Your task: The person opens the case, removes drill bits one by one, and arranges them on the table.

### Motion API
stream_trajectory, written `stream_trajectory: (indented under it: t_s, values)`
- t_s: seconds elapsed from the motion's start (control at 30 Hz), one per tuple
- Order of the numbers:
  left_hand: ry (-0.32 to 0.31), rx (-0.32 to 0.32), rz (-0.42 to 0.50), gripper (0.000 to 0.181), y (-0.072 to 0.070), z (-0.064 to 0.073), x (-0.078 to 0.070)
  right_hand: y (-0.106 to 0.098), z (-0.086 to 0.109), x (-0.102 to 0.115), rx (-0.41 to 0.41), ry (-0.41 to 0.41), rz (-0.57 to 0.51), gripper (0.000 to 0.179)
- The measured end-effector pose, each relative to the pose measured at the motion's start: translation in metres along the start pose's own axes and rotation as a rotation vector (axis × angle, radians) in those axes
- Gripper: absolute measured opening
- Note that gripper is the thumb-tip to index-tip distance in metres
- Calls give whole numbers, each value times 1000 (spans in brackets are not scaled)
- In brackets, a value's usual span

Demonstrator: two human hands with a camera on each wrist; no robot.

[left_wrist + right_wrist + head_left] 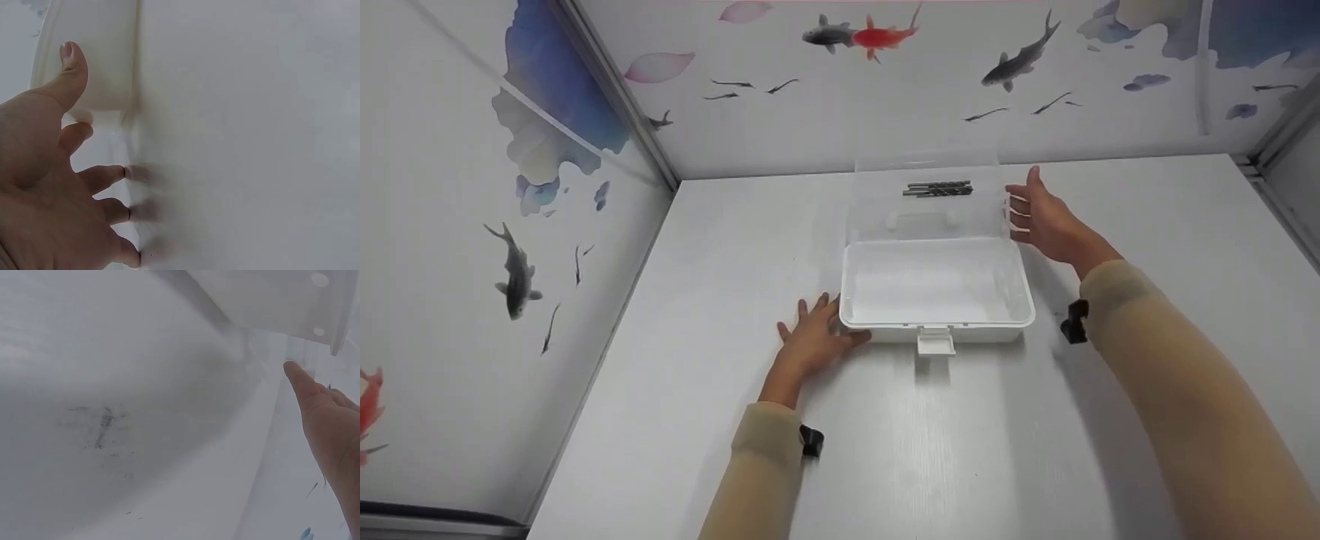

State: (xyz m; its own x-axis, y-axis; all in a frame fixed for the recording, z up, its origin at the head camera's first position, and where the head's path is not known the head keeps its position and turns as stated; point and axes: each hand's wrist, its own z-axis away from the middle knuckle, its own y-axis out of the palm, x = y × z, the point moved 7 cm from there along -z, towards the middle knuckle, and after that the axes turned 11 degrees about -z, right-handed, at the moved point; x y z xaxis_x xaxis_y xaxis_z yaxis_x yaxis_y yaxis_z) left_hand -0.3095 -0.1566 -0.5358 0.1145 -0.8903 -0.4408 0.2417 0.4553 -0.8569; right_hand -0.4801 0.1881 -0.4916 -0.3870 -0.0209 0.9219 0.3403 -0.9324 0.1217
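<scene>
A white plastic storage box (937,289) stands with its clear lid (877,206) swung back toward the wall. Several dark drill bits (937,189) lie side by side within the lid's outline. At the box's front left corner is my left hand (812,341), fingers spread and thumb against the wall of the box (107,62). Its other fingertips touch the table in the left wrist view. My right hand (1050,221) is at the lid's right edge with its fingers extended. The front latch (936,342) hangs down, unfastened.
The white table (735,247) ends at a back wall (825,112) printed with fish and petals. A similar panel (457,247) rises along the left side. Dark smudges (105,424) mark the white surface in the right wrist view.
</scene>
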Motion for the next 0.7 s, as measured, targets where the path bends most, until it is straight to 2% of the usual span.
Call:
stream_trajectory:
  t_s: [0.1,0.2,0.33,0.4,0.5,0.63,0.7]
  values:
    - [-10,-7,-8,84,-1,2,4,4,-1,-1,13,-3,32,98]
    - [-41,-12,-84,85,-4,5,7,6,-2,-2,18,-9,53,98]
    - [-92,14,-158,86,-5,10,10,6,-3,-3,17,-9,93,98]
    - [-100,29,-152,86,-5,11,11,5,-2,0,14,-11,141,98]
    - [-87,39,-136,86,-4,11,10,2,2,16,-50,-41,277,95]
    - [-73,43,-143,86,-6,10,8,6,11,57,-182,-124,574,83]
    - [-76,41,-154,86,-7,10,8,16,16,77,-208,-176,718,76]
